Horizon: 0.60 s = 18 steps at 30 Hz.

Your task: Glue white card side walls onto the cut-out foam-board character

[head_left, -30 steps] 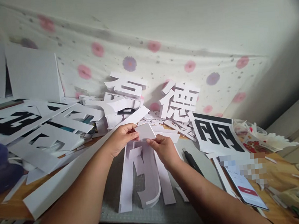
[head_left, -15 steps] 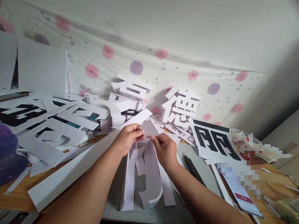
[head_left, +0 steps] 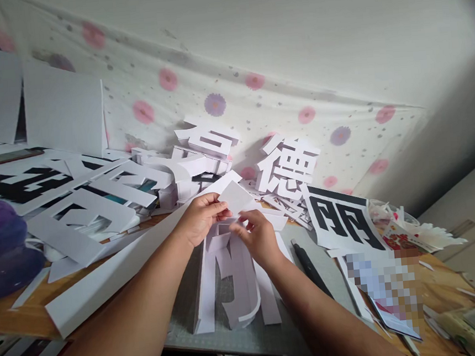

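Observation:
My left hand pinches a small flat white board piece between thumb and fingers, holding it up above the work. Just below and to the right of that piece is my right hand, thumb and forefinger parted, nothing visible between them. Under both hands a white cut-out character shape with upright side walls lies on the grey-green mat. Its far end is partly hidden by the hands. A long white strip runs diagonally beneath my left forearm.
A black pen-like tool lies right of the shape. Beyond it are a printed character sheet and a partly blurred phone. Finished white characters stand at the back. Cut boards are piled left, near a purple-blue object.
My right thumb and forefinger have parted and come off the board piece. The piece has turned slightly and stays in my left hand. The view has shifted a little.

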Motion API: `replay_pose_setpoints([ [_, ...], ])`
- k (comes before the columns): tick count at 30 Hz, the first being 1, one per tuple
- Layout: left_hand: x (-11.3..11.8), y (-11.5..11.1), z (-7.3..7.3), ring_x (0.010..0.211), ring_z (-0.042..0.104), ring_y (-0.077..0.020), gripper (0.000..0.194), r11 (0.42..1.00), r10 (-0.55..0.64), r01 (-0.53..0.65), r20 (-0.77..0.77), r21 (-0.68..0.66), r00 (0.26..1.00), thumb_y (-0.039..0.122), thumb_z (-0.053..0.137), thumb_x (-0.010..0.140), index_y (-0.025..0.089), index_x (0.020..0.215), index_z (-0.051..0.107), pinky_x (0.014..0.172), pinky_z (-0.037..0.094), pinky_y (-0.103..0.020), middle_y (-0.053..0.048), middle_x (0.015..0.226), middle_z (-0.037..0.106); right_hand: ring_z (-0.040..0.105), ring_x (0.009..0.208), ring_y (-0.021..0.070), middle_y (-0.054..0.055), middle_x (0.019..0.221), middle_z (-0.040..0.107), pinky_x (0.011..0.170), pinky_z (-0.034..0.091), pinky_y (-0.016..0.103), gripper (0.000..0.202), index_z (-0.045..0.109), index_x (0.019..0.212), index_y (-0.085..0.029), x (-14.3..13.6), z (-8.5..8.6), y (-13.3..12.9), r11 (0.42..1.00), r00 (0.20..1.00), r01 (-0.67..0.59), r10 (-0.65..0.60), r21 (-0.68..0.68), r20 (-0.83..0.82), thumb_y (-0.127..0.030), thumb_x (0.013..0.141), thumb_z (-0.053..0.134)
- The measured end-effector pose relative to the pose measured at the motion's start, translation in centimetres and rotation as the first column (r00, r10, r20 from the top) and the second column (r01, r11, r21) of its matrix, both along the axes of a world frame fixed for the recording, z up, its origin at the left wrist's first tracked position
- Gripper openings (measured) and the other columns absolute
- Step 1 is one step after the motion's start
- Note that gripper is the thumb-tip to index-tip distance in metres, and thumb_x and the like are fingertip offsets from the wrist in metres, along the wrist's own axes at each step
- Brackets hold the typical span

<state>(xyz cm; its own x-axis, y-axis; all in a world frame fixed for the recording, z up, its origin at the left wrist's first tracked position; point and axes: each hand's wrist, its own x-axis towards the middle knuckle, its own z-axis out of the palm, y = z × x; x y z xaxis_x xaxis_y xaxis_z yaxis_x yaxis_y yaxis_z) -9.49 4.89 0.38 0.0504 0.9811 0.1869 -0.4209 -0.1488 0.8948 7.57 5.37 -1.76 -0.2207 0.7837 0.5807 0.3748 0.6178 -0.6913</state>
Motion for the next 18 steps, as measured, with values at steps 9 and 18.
replay_pose_setpoints([
  [9, 0.2, 0.1, 0.0, 0.065, 0.059, -0.0118, 0.026, 1.000, 0.004, -0.004, -0.039, 0.003, 0.999, 0.031, 0.082, 0.062, 0.014, 0.077, 0.067, 0.070, 0.047, -0.027, 0.000, 0.073, 0.062, 0.056, 0.059, 0.0163, 0.002, 0.067, 0.066, 0.058, 0.046, 0.029, 0.023, 0.071, 0.070, -0.019, -0.6, 0.3, 0.2, 0.992, 0.986, 0.001, -0.022, -0.124, -0.165, -0.041, 0.075, 0.071],
  [18, -0.2, 0.3, 0.0, 0.062, 0.057, -0.0120, 0.029, 0.997, 0.071, -0.073, -0.079, -0.019, 0.994, 0.033, 0.080, 0.061, 0.012, 0.075, 0.067, 0.067, 0.044, -0.027, -0.002, 0.071, 0.062, 0.060, 0.078, 0.0200, 0.006, 0.082, 0.067, 0.075, 0.048, 0.036, 0.037, 0.070, 0.100, -0.018, 2.1, 2.5, 0.5, 0.987, 0.907, 0.148, -0.159, -0.059, -0.391, -0.048, 0.091, 0.050],
])
